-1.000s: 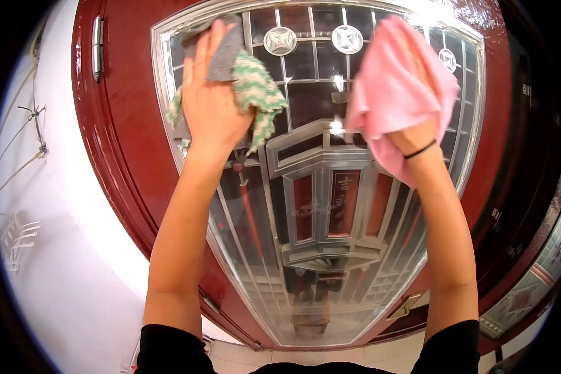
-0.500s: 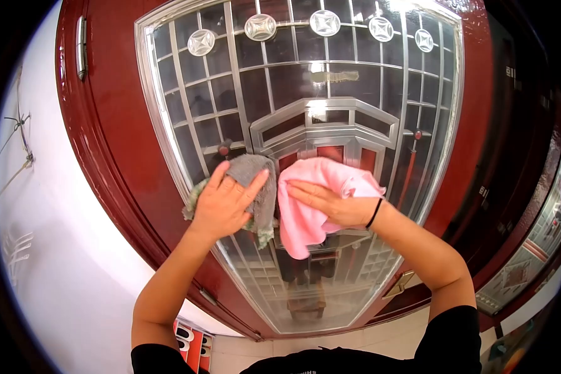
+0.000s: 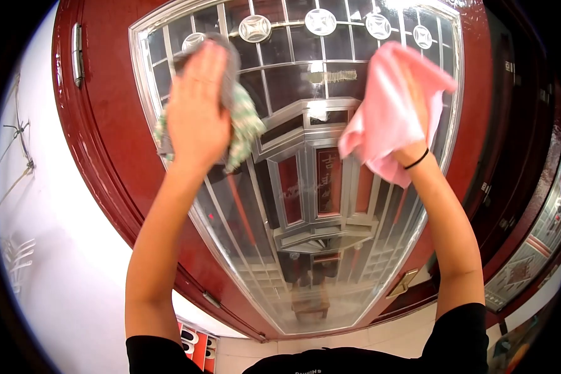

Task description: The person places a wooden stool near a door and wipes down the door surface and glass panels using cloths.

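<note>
My left hand lies over a grey cloth with green patterned fabric hanging out at its sides. That hand and cloth are at the upper left of a door's glass panel, and the fingers are slightly blurred. At the upper right of the panel, a pink cloth is in my right hand, which has a black band at its wrist. The pink cloth hides most of the right fingers. Both cloths appear to be against the glass.
A dark red door frame surrounds the panel, with a hinge at the left and a brass-coloured handle at the lower right. A white wall stands at the left. Shoes sit on a red rack at the bottom left.
Both hands have moved up the glass and apart, the left with the grey cloth to the upper left, the right with the pink cloth to the upper right.
</note>
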`<state>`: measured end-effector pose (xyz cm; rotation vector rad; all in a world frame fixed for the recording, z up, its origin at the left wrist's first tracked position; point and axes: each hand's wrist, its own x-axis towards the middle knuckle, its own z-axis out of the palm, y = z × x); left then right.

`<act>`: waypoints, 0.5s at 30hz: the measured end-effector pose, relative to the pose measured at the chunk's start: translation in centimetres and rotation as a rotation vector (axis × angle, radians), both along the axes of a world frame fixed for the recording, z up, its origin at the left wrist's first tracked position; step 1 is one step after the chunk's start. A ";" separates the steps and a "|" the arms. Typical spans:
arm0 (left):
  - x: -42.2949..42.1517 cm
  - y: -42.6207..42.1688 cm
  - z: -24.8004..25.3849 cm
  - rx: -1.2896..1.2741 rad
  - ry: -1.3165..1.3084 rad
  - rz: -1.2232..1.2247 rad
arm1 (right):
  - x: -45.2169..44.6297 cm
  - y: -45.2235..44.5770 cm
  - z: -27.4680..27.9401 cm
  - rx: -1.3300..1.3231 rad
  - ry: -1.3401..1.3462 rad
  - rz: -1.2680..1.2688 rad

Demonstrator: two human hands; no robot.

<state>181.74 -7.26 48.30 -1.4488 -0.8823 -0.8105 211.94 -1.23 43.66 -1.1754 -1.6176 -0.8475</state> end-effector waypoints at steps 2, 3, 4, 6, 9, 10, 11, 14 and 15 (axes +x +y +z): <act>1.5 0.3 -2.1 -0.089 0.175 -0.094 | 0.4 0.2 -3.4 0.221 -0.163 0.511; 2.3 -0.2 -3.2 -0.224 0.206 -0.051 | 0.3 -0.3 -5.1 0.170 -0.275 0.612; 3.1 -0.7 -4.1 -0.358 0.235 -0.009 | 0.4 3.0 -8.6 0.278 -0.440 0.559; 3.6 -0.1 -5.2 -0.279 0.310 -0.266 | -1.7 0.4 -9.3 0.313 -0.408 0.712; 3.6 0.2 -5.7 -0.346 0.223 -0.556 | -4.2 -2.1 -7.8 0.305 -0.181 0.694; 3.9 0.0 -5.9 -0.377 0.189 -0.598 | -5.4 -2.4 -7.3 0.303 -0.063 0.697; 4.3 -0.4 -6.3 -0.407 0.156 -0.642 | -6.9 -2.4 -7.1 0.258 0.083 0.720; 4.9 -0.5 -8.3 -0.383 0.124 -0.565 | -9.6 -3.4 -6.1 0.057 0.243 0.803; 4.6 -0.4 -8.4 -0.350 0.130 -0.528 | -9.4 -3.7 -5.5 -0.063 0.277 1.106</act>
